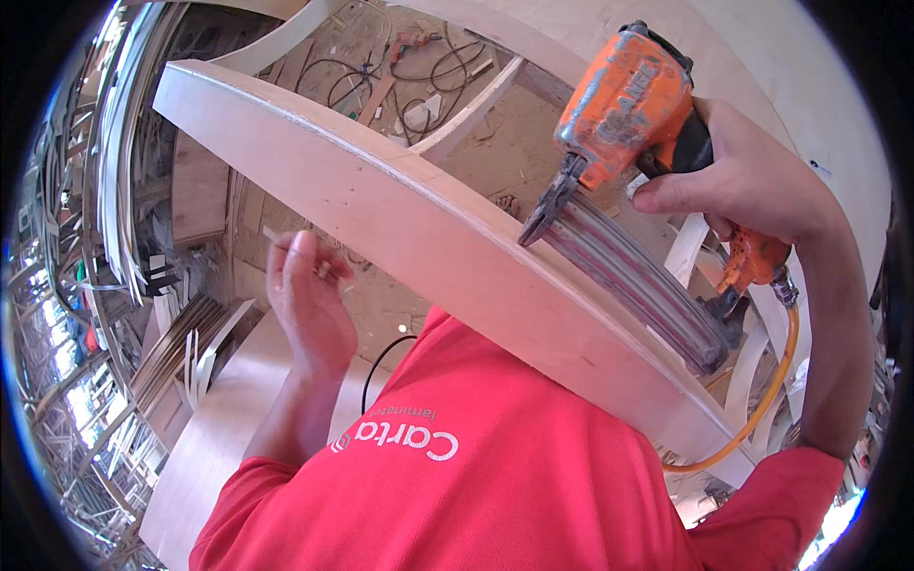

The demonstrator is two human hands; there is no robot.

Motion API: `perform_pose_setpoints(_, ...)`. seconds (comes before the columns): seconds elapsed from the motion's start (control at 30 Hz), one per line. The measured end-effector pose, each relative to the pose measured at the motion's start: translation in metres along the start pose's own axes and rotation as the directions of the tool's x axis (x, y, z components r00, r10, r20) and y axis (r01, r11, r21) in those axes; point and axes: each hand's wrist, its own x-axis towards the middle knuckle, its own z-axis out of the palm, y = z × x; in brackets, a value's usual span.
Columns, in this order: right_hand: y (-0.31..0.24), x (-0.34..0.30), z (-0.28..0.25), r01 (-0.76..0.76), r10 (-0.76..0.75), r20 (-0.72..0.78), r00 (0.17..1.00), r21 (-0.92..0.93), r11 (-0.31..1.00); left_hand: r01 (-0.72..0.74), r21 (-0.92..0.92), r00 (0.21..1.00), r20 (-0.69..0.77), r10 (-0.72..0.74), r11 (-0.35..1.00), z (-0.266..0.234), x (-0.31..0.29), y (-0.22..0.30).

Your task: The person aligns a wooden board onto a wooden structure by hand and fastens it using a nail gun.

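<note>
In my right hand is an orange nail gun, gripped by its black handle. Its dark nose rests at the upper edge of a long curved plywood panel, and its long magazine slants down to the right behind that edge. A yellow air hose runs from the handle's base. My left hand is raised on the near side of the panel, apart from it, with fingers curled in near the thumb. Whether something small is between those fingers is too blurred to make out.
Curved wooden ribs join the panel on its far side. On the floor beyond lie dark cables and a red-orange tool. Thin wood strips stand at the left, above a pale board. A broad pale sheet spans the upper right.
</note>
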Motion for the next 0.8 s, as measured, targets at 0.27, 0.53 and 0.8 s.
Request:
perform_pose_setpoints(0.27,-0.004,-0.001,0.002,-0.028,0.028,0.002,1.000,0.021,0.999,-0.264,0.079,0.947,-0.166,0.274,0.961,0.013,0.042,0.016)
perform_pose_setpoints(0.53,0.002,0.006,0.002,0.003,-0.004,-0.027,1.000,-0.040,0.999,-0.342,0.074,0.929,-0.121,0.349,0.937,0.016,0.068,0.019)
perform_pose_setpoints(0.8,0.002,0.008,0.002,-0.083,0.083,0.002,0.997,-0.003,0.997,-0.345,0.117,0.927,-0.115,0.358,0.931,0.015,0.066,0.015)
